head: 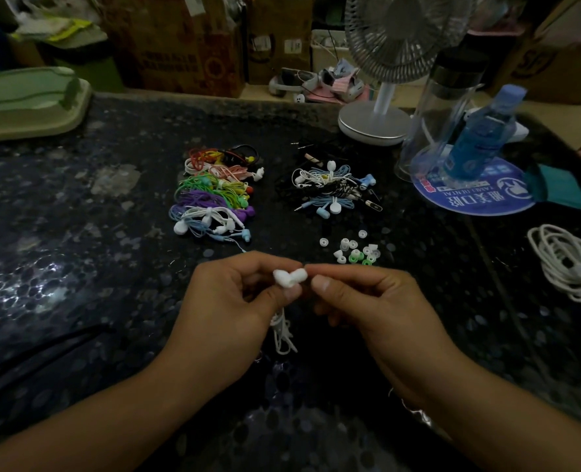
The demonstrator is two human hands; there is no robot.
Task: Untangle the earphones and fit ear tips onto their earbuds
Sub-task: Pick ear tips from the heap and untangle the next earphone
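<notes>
Here, left hand [234, 294] and right hand [367, 301] together pinch white earbuds [289, 278].

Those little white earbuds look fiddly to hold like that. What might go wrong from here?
1. The white earbuds are only pinched between the left hand and right hand, so one may slip and drop.
2. Their cord dangles bunched below the hands and may knot again.
3. The loose ear tips lie scattered on the dark table; a nudge might roll them away.
</notes>
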